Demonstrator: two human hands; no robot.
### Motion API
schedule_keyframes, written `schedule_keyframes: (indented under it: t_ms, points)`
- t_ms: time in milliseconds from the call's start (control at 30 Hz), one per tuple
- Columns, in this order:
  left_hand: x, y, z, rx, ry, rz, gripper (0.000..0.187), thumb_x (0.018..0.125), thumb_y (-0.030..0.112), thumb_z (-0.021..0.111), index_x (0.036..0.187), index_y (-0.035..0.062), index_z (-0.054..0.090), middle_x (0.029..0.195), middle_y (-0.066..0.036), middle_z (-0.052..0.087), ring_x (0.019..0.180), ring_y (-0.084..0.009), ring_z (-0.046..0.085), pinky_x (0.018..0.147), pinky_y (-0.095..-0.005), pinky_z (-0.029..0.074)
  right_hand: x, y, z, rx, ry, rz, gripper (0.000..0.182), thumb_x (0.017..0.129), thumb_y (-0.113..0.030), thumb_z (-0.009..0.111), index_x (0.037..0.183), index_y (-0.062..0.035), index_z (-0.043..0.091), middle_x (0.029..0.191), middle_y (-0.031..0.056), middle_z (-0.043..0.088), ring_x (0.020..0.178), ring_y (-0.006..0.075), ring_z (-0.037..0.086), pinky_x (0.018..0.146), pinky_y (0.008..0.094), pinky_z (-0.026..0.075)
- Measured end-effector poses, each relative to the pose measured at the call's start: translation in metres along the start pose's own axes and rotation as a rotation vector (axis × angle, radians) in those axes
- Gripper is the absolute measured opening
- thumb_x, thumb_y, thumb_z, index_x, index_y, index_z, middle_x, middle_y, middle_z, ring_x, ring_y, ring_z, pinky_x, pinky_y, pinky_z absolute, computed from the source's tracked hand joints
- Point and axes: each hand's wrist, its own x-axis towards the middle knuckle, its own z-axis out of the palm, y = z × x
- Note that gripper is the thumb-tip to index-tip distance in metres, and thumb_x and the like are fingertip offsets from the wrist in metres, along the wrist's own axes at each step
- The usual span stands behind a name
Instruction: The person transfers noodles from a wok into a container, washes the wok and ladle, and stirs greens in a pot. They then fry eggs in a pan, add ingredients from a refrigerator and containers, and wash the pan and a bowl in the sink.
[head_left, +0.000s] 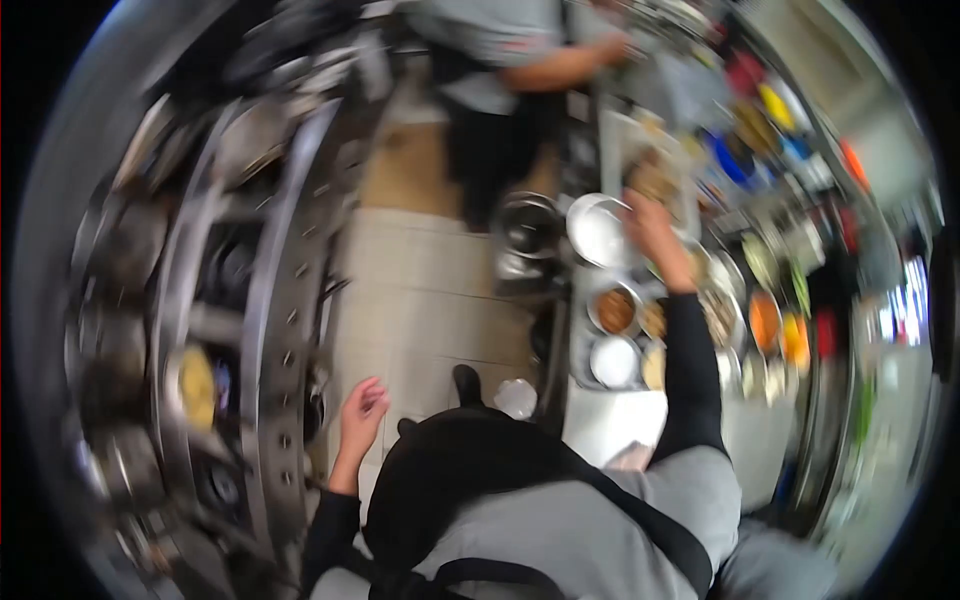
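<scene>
My right arm stretches forward over the counter. My right hand is at the right rim of a shiny round metal bowl, with the fingers apparently closed on that rim; motion blur hides the exact grip. The bowl looks bare inside and lies across the counter's left edge. Just nearer to me are a bowl of reddish-brown food and a container of white stuff. Low over the aisle at my left side, my left hand hangs with loosely bent fingers and holds nothing.
Several food containers line the counter, including one of orange food. A stove with pans runs along the left. Another person stands at the aisle's far end. A pot juts beside the counter; a white tub is low by my feet.
</scene>
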Motion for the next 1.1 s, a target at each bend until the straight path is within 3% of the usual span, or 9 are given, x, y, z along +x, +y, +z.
schedule_keyframes:
  t_ms: [67,133,167,233,333,467,600,767,1100]
  points:
    - [-0.015,-0.003,-0.003,0.046,0.058,0.044,0.039,0.090,0.012,0.071,0.127,0.0048,0.060,0.109,-0.007,0.067,0.099,-0.0147,0.064,0.088,-0.0326,0.054,0.012,-0.035,-0.009,0.035,-0.091,-0.054,0.035,0.093,-0.019,0.061,0.121,0.0017,0.063,0.106,0.0233,0.069,0.100,0.0381,0.066,0.087,0.0433,0.051]
    - [-0.024,-0.018,-0.005,0.049,0.116,0.111,0.039,0.090,0.017,0.072,0.125,0.0059,0.061,0.111,-0.007,0.067,0.102,-0.0151,0.064,0.091,-0.0330,0.053,0.022,-0.094,-0.025,0.058,-0.284,-0.009,0.036,0.097,-0.019,0.057,0.124,0.0054,0.061,0.114,0.0230,0.068,0.104,0.0308,0.068,0.089,0.0379,0.052]
    - [-0.033,-0.019,-0.009,0.009,0.154,0.150,0.039,0.089,0.021,0.074,0.124,0.0055,0.062,0.110,-0.007,0.067,0.101,-0.0153,0.064,0.090,-0.0328,0.053,0.020,-0.099,-0.013,0.259,-0.158,-0.269,0.028,0.097,-0.018,0.056,0.112,0.0046,0.063,0.098,0.0222,0.069,0.088,0.0286,0.068,0.079,0.0382,0.052]
    - [-0.054,-0.014,-0.022,0.073,0.236,0.147,0.041,0.090,0.027,0.073,0.122,0.0042,0.062,0.109,-0.010,0.067,0.099,-0.0178,0.065,0.088,-0.0335,0.054,0.019,-0.174,-0.012,0.319,-0.231,-0.356,0.024,0.095,-0.019,0.059,0.086,0.0015,0.051,0.072,0.0175,0.049,0.064,0.0194,0.047,0.059,0.0364,0.040]
    - [-0.110,-0.031,-0.043,0.067,0.350,0.112,0.042,0.090,0.029,0.072,0.122,0.0038,0.062,0.107,-0.012,0.067,0.098,-0.0192,0.065,0.087,-0.0339,0.054,0.009,-0.239,0.023,0.531,-0.415,-0.412,0.013,0.095,-0.008,0.059,0.092,0.0043,0.055,0.074,0.0046,0.052,0.070,0.0112,0.047,0.061,0.0291,0.042]
    - [-0.203,-0.081,-0.068,0.016,0.541,0.033,0.041,0.090,0.028,0.072,0.122,0.0037,0.062,0.105,-0.013,0.067,0.094,-0.0194,0.066,0.085,-0.0332,0.054,-0.038,-0.362,0.048,0.557,-0.623,-0.548,0.009,0.093,-0.004,0.059,0.091,0.0046,0.057,0.075,0.0039,0.055,0.070,0.0095,0.047,0.061,0.0279,0.043]
    - [-0.323,-0.145,-0.087,-0.140,0.813,-0.112,0.037,0.090,0.020,0.072,0.122,0.0040,0.062,0.100,-0.009,0.068,0.091,-0.0150,0.066,0.083,-0.0298,0.054,-0.112,-0.483,0.067,0.596,-0.671,-0.664,0.012,0.090,-0.006,0.063,0.087,0.0029,0.055,0.071,0.0013,0.044,0.068,0.0096,0.040,0.061,0.0285,0.038]
    - [-0.444,-0.203,-0.115,-0.176,1.007,-0.224,0.035,0.089,0.019,0.073,0.119,0.0027,0.064,0.093,-0.007,0.070,0.085,-0.0135,0.066,0.080,-0.0288,0.054,-0.190,-0.590,0.115,0.541,-0.673,-0.749,0.014,0.089,-0.009,0.066,0.089,0.0033,0.059,0.065,0.0030,0.047,0.062,0.0110,0.043,0.057,0.0291,0.040]
    - [-0.463,-0.215,-0.268,-0.160,0.910,-0.128,0.046,0.089,0.027,0.074,0.126,0.0039,0.061,0.112,-0.013,0.066,0.105,-0.0188,0.064,0.089,-0.0314,0.052,-0.288,-0.773,0.131,0.581,-0.736,-0.776,0.016,0.090,-0.010,0.066,0.082,0.0007,0.057,0.059,0.0008,0.046,0.056,0.0090,0.041,0.051,0.0287,0.035]
